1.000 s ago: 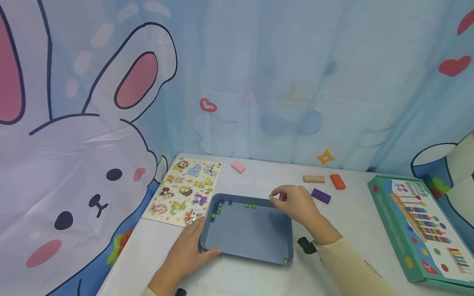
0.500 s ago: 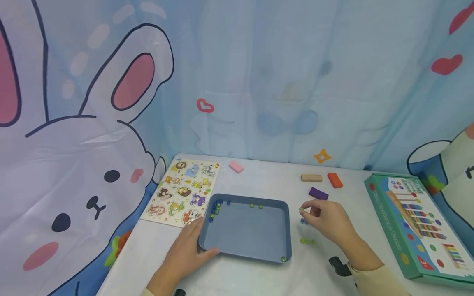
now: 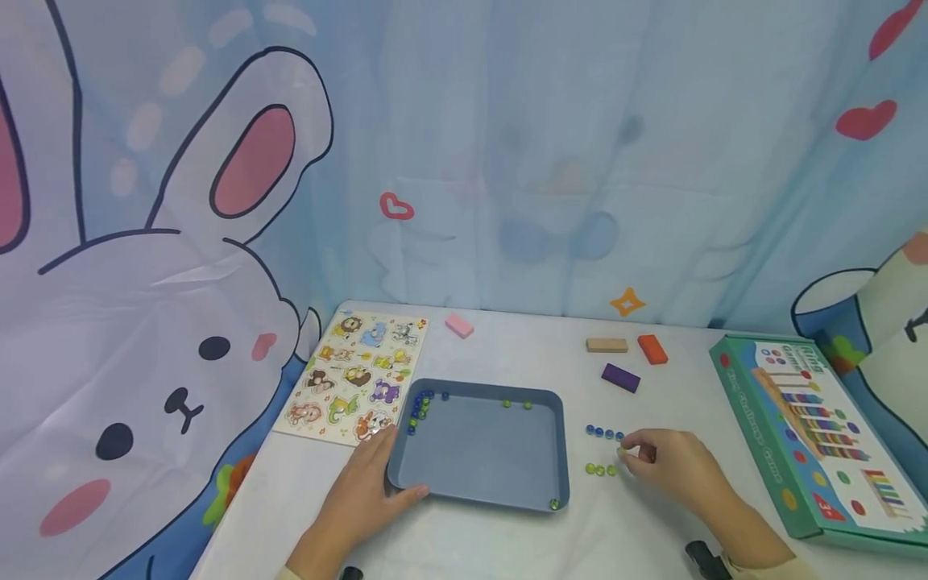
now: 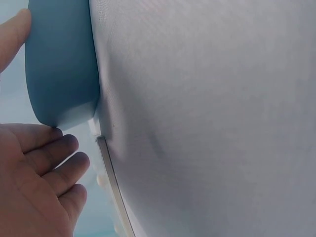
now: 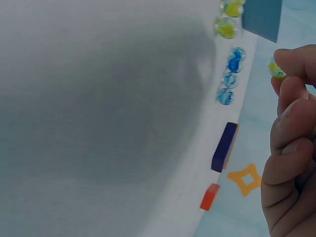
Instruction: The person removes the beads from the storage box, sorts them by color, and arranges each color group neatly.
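1. Yellow-green marble (image 5: 275, 67) sits pinched at my right hand's (image 3: 670, 467) fingertips, low over the white table (image 3: 507, 346), just right of two yellow marbles (image 3: 600, 470)
2. Blue marbles (image 3: 603, 433) line up just beyond
3. My left hand (image 3: 362, 499) lies flat, fingers straight, against the blue tray's (image 3: 561, 451) near-left edge
4. Open tabletop runs right to the green box (image 3: 812, 435)

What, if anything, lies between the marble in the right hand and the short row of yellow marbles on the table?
Nothing visible. The right hand pinches a yellow marble just right of the yellow marbles, with only bare table between. The blue marbles lie farther back, and the tray sits to the left.
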Motion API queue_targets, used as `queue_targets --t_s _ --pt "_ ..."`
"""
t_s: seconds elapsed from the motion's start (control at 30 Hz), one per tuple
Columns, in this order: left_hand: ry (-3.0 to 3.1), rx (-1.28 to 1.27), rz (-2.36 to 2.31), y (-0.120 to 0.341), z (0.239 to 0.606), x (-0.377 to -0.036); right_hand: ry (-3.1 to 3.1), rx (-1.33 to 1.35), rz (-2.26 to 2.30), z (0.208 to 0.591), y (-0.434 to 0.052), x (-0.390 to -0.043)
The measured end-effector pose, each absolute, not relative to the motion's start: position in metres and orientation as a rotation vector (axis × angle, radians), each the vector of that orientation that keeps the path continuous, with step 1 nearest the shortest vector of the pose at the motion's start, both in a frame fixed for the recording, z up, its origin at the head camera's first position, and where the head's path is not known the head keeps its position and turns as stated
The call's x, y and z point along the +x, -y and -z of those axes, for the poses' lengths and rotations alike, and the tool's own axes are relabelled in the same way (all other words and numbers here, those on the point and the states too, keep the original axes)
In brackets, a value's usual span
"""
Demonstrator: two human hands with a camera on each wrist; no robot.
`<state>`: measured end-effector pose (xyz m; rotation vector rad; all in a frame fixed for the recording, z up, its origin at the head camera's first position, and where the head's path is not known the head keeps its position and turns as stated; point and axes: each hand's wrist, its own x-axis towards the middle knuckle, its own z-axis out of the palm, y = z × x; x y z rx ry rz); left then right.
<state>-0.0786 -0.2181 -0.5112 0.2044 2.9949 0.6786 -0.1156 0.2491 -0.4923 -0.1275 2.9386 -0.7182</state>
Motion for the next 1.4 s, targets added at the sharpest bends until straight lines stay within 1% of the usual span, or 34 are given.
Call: queue_targets --t_s 0.2,0.43,1.0,1.13,1.27,1.4 --pt "-2.997 0.205 -0.683 0.218 0.513 -0.078 -2.873 -0.076 0.675 0.504 -0.253 -0.115" --pt "-2.998 0.203 -0.689 0.218 0.513 -0.077 -2.850 -0.042 0.659 0.509 -0.251 -0.111" --pt "-3.000 0.202 -0.685 0.218 0.514 -0.078 -2.878 -0.054 0.659 0.517 -0.250 -0.110" --pt "-2.999 0.205 -0.690 0.218 0.514 -0.078 -2.855 -0.042 0.664 0.512 -0.250 -0.111" --pt "-2.992 0.203 -0.698 0.218 0.513 -0.078 -2.858 -0.038 0.701 0.498 -0.254 -0.114" --pt "-2.994 0.203 -0.692 0.218 0.514 -0.078 -2.950 -0.133 0.736 0.479 -0.256 -0.120"
